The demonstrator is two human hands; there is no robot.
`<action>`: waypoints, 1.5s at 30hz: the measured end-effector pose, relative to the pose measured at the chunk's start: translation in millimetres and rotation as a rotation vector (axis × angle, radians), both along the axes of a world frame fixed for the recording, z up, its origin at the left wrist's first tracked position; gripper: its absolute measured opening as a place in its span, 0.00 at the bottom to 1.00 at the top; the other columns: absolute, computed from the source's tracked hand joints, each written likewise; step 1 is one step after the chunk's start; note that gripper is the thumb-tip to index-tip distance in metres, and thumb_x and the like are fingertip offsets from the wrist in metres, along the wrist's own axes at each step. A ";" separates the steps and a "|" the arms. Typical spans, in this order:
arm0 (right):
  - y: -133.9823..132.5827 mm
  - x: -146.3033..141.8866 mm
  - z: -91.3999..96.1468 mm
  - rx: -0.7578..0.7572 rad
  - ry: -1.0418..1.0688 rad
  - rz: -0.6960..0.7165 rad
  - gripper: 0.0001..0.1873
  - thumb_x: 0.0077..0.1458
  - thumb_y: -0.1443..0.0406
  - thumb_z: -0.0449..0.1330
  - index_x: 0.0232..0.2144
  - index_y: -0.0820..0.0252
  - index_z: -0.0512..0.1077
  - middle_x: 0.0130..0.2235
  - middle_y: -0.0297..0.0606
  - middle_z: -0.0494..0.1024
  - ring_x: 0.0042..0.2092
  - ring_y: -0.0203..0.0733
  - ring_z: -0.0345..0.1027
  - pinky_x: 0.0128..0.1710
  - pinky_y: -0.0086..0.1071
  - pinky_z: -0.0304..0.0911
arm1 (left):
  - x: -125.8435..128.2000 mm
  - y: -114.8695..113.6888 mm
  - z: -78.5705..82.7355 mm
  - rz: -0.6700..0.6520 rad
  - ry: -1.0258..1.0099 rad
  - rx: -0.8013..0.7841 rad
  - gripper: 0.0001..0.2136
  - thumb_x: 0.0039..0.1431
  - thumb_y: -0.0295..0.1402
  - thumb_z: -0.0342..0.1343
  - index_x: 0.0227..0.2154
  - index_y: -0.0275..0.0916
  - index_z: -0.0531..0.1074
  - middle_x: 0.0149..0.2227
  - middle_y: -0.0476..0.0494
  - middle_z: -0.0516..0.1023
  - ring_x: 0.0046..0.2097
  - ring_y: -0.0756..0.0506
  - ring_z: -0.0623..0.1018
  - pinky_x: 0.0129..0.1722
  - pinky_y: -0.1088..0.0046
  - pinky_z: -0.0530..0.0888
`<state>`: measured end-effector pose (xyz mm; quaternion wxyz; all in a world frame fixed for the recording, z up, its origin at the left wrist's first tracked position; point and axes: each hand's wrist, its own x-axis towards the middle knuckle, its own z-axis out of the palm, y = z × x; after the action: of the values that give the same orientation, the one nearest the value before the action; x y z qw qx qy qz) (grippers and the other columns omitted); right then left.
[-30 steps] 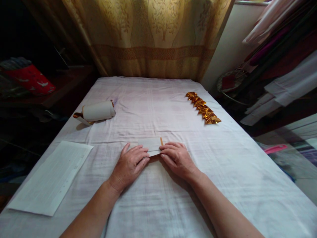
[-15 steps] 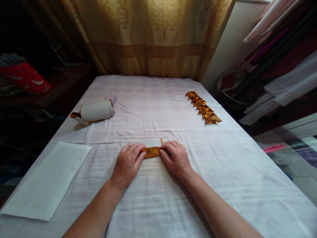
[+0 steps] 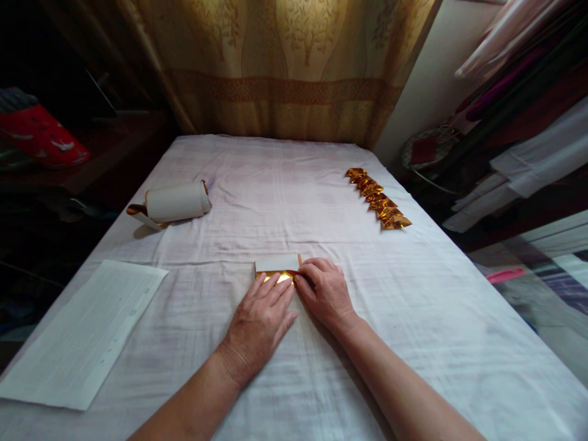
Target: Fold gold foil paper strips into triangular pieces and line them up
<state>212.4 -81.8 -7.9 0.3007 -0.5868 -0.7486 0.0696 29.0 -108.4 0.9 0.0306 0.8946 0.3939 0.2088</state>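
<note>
A small sheet of gold foil paper (image 3: 277,263), pale on its back, lies on the bed sheet with its near edge folded over so a shiny gold strip shows. My left hand (image 3: 264,312) rests flat on that strip, fingers stretched out and lying side by side. At the sheet's right end my right hand (image 3: 327,291) pinches the fold between thumb and fingers. Part of the near edge is hidden under my fingers.
A row of folded gold foil pieces (image 3: 377,199) lies at the back right. Back left stands a roll of pale-backed gold paper (image 3: 177,202), and nearer is a white paper sheet (image 3: 85,334). Beyond the bed (image 3: 275,177) hangs a curtain (image 3: 294,79); clothes (image 3: 542,147) hang at right.
My left hand has let go of the left end of the fold, shifted right and nearer, and flattened onto the gold strip. My right hand stays pinching the right end.
</note>
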 end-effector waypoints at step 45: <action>-0.1 1.1 -0.4 -0.027 0.013 -0.006 0.02 0.58 0.64 0.61 0.33 0.55 0.75 0.41 0.38 0.78 0.44 0.46 0.69 0.43 0.39 0.58 | -3.5 2.3 -7.8 0.020 -0.046 -0.102 0.18 0.68 0.36 0.49 0.58 0.39 0.69 0.59 0.40 0.74 0.62 0.40 0.70 0.65 0.54 0.63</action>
<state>213.5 -81.9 -8.3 0.2980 -0.5924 -0.7440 0.0827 25.6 -106.1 -6.9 0.0831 0.8828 0.4123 0.2091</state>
